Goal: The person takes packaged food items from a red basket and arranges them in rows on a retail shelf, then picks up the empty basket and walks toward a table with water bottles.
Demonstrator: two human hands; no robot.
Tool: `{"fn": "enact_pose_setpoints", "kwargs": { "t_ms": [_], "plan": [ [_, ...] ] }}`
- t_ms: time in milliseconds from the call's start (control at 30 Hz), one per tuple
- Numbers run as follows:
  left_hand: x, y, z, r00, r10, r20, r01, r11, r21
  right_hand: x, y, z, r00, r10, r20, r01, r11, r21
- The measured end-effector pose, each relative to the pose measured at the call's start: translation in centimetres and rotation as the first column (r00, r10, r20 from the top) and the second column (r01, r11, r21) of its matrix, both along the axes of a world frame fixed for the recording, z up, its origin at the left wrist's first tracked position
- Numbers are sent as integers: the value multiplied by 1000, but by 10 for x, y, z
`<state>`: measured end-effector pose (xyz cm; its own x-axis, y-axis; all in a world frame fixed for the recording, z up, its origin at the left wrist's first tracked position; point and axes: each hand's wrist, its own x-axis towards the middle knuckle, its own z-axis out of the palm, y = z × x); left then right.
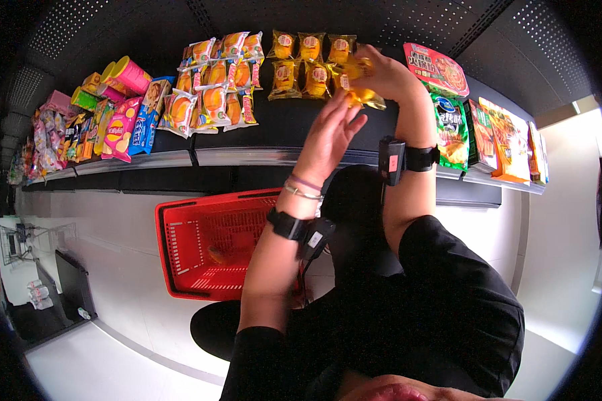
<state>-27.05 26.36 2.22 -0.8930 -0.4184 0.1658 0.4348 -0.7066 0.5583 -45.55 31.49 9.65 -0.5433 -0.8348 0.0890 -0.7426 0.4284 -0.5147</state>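
Observation:
My right hand [389, 77] reaches over the right end of a group of gold-wrapped snack packs [316, 80] on the black shelf. Its fingers curl round a blurred gold-wrapped pack [363, 70], and a shiny gold wrapper [367, 98] shows just below them. Close by on the left, my left hand [331, 130] is raised with its thumb apart from the fingers. Its fingertips overlap the edge of the gold wrapping; whether they touch it is unclear. The packs stand in two rows, and my right hand hides part of them.
White-wrapped bread packs [213, 103] stand left of the gold ones, with a pink chip bag [121, 128] farther left. A red-lidded instant food box [436, 67] and green snack bag [451, 133] are at right. Below the shelf edge [251, 156] sits a red shopping basket [180, 205].

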Motion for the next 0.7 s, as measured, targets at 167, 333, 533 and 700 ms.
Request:
{"fn": "enact_pose_setpoints", "kwargs": {
  "t_ms": [167, 333, 533, 700],
  "plan": [
    [-19, 9, -19, 991, -68, 114, 50, 987, 155, -22, 10, -21, 986, -166, 33, 153, 957, 246],
    [-24, 12, -23, 974, -100, 205, 69, 986, 154, -34, 12, -33, 980, -156, 125, 119, 957, 263],
    [-8, 3, -24, 970, -73, 233, 53, 995, 88, -21, 2, -34, 943, -264, 202, 194, 930, 312],
    [29, -18, -17, 975, 15, 221, 18, 989, -146, 5, 10, -9, 950, -182, 254, 157, 981, 113]
  ]
}}
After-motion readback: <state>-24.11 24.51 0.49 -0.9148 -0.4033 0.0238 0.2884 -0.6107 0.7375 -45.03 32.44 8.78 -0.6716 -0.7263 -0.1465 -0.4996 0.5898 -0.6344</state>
